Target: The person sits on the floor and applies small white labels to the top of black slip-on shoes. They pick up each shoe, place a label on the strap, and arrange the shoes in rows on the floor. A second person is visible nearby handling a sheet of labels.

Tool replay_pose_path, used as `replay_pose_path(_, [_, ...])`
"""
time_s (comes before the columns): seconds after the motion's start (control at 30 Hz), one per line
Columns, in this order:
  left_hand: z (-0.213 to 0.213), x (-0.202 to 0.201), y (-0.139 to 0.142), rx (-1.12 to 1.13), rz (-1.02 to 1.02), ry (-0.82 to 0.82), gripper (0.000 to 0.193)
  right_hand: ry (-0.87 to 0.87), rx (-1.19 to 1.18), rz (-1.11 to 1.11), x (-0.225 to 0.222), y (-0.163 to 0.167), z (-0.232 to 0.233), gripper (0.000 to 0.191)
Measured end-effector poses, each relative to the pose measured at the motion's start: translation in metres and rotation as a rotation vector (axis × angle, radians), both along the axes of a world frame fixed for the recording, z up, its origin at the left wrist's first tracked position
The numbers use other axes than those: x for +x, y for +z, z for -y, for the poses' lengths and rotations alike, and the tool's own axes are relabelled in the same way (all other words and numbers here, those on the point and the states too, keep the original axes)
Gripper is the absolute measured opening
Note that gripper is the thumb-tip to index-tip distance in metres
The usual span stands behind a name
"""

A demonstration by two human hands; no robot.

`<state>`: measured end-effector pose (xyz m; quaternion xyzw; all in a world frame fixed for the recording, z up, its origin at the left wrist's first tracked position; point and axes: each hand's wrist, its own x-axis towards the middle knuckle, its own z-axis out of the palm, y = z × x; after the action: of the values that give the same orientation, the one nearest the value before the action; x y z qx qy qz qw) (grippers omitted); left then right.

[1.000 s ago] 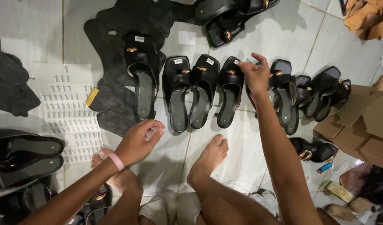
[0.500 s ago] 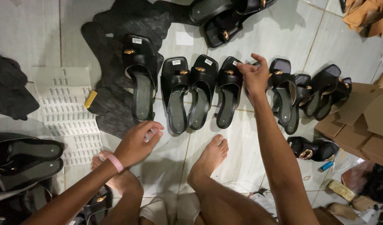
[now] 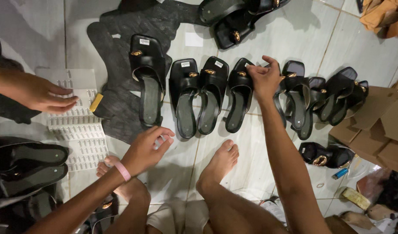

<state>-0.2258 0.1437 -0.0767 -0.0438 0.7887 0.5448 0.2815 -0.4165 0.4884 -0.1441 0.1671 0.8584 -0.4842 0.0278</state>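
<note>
My right hand (image 3: pixel 265 79) reaches forward and grips the top end of a black sandal (image 3: pixel 239 102) with a gold buckle, in a row of black sandals on the tiled floor. Left of it stand a pair of the same sandals (image 3: pixel 198 97) and a single one (image 3: pixel 147 80), each with a small white sticker on the insole. My left hand (image 3: pixel 146 148), with a pink wristband, hovers low over the tiles near my knee and pinches a small white sticker (image 3: pixel 162 139). My bare foot (image 3: pixel 220 162) rests between my arms.
Another person's hand (image 3: pixel 41 93) lies over white sticker sheets (image 3: pixel 77 130) at the left. More black sandals are bunched at the right (image 3: pixel 324 102), top (image 3: pixel 233 19) and lower left (image 3: pixel 25 164). Black sole cut-outs (image 3: pixel 116 99) and brown cardboard boxes (image 3: pixel 381 125) are around.
Another person's hand has come in from the left over the sticker sheets. My two hands have stayed almost where they were.
</note>
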Motion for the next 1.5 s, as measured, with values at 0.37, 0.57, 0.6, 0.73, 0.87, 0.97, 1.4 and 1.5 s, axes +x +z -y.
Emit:
replay_pose_path(0.37, [-0.003,-0.004,0.011,-0.005,0.02,0.01,0.023,0.03,0.746,-0.339,-0.006,-0.001,-0.003,0.09])
replay_pose_path(0.57, [-0.004,-0.002,0.006,-0.022,-0.024,-0.03,0.021,-0.016,0.022,0.001,-0.008,0.004,0.0,0.07])
replay_pose_path(0.6, [-0.005,-0.002,0.005,-0.034,-0.033,-0.043,0.021,-0.002,0.07,0.016,-0.008,0.005,0.001,0.068])
replay_pose_path(0.73, [-0.008,-0.002,0.001,-0.049,0.004,-0.065,0.022,-0.011,0.005,0.093,-0.014,0.008,-0.004,0.06])
replay_pose_path(0.87, [-0.009,-0.006,-0.001,-0.042,-0.022,-0.094,0.022,-0.047,-0.181,0.131,-0.021,0.003,-0.022,0.061])
replay_pose_path(0.97, [-0.009,-0.01,-0.003,-0.044,-0.019,-0.113,0.023,0.022,-0.326,0.164,-0.023,-0.002,-0.037,0.052])
replay_pose_path(1.4, [-0.013,-0.042,-0.013,-0.007,-0.139,-0.375,0.024,0.123,0.11,-0.148,0.105,0.176,-0.027,0.031])
replay_pose_path(1.5, [-0.031,-0.043,-0.016,0.027,-0.312,-0.403,0.02,0.305,0.503,0.025,0.205,0.118,0.052,0.033])
